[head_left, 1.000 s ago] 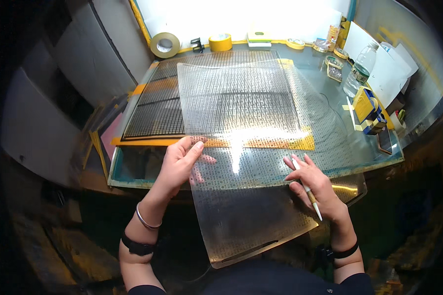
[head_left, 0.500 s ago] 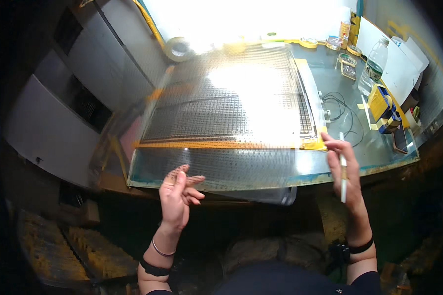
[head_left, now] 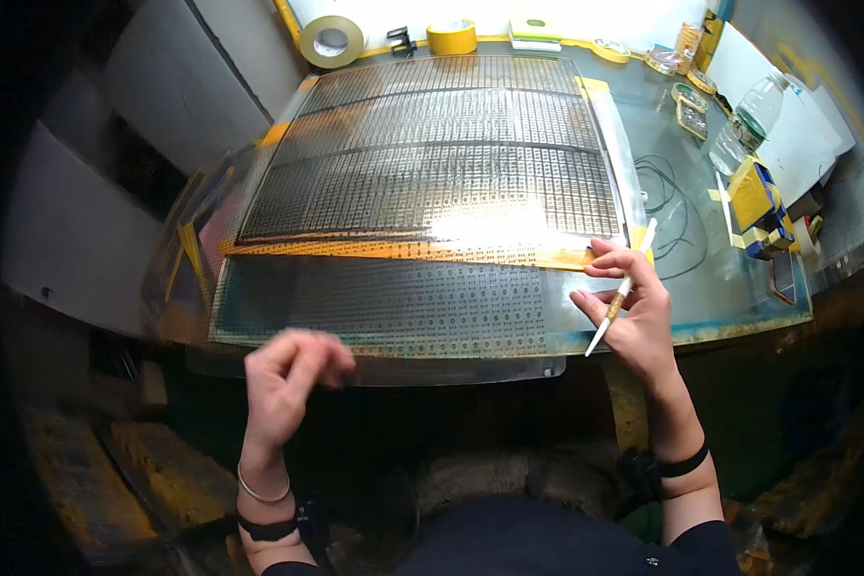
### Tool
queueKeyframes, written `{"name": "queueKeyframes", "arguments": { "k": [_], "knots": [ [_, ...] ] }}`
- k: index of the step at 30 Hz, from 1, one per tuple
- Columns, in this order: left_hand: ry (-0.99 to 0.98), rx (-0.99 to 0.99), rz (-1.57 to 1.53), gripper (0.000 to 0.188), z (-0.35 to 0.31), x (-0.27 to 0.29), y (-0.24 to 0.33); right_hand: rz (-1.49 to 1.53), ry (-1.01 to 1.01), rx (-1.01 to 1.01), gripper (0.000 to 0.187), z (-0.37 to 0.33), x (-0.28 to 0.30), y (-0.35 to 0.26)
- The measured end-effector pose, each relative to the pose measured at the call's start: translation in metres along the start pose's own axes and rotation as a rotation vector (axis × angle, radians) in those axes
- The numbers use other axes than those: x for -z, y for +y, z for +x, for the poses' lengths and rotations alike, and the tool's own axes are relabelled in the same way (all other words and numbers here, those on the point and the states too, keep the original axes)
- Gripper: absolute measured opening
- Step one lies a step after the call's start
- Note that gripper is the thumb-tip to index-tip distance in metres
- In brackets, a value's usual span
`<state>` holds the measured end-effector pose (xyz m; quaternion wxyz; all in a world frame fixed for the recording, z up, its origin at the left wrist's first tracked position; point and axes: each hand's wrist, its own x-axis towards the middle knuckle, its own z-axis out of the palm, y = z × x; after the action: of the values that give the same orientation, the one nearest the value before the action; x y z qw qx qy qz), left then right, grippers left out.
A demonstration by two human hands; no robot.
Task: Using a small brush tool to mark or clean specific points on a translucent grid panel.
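Observation:
A slim white pen-like tool [head_left: 597,338] with a tan wrapped middle is held in my right hand [head_left: 643,322], slanting across the fingers. That hand hovers at the right front of a large clear film [head_left: 384,298] printed with rows of small dark marks. The film lies over a dark gridded panel [head_left: 432,182] and reaches toward the table's front edge. Yellow tape [head_left: 355,248] runs along the panel's near side. My left hand [head_left: 283,379] is at the front left edge, blurred by motion with its fingers bent; whether they pinch anything is not visible.
On the glass-topped table [head_left: 691,317], tape rolls [head_left: 332,42] and a black clip [head_left: 401,42] stand at the back. To the right are a water bottle [head_left: 747,125], thin black cables [head_left: 677,216], a yellow-blue tape dispenser [head_left: 756,204] and a phone [head_left: 783,278]. Grey cabinets [head_left: 163,86] rise at left.
The film, earlier blurred, now appears sharper and flatter. My left hand has moved left and down, fingers curling from spread. My right hand has moved left with the tool, which now slants.

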<state>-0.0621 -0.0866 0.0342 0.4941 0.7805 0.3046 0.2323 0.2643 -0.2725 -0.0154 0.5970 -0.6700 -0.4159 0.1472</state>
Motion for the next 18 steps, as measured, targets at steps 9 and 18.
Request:
{"name": "queueKeyframes", "arguments": {
  "k": [9,18],
  "knots": [
    [0.057,-0.136,0.981,0.068,0.048,-0.033,-0.028,-0.285,-0.127,0.356,0.031,0.001,-0.003,-0.005],
    [-0.335,-0.562,0.697,0.068,0.051,-0.087,0.013,-0.422,-0.227,0.338,0.022,0.004,-0.001,-0.011]
  ]
}}
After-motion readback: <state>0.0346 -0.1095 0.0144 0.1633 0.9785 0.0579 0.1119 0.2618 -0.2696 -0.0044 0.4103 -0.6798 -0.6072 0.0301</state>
